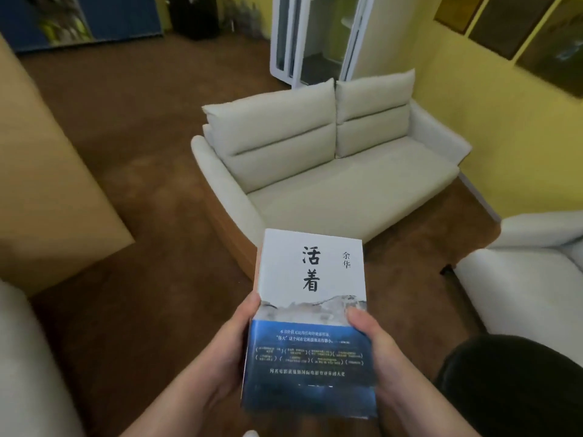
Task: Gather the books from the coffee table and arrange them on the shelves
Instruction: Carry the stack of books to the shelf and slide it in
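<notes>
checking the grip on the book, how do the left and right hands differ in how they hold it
The left hand wraps the spine edge of the book, with its fingers hidden underneath; the right hand grips the opposite edge. The right thumb lies visibly on the front cover near the blue band, while the left thumb only hugs the edge. Both hands hold the lower half, cover facing up.

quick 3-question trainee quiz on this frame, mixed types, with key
1. True or false: the book is held by one hand only.
2. What stands straight ahead past the book? A) a cream sofa B) a desk C) a bed
3. Fill in: the lower part of the book's cover is ____ in colour.

Key:
1. False: the left hand and the right hand each have a grip on a side edge.
2. A, the sofa.
3. Blue.
</notes>
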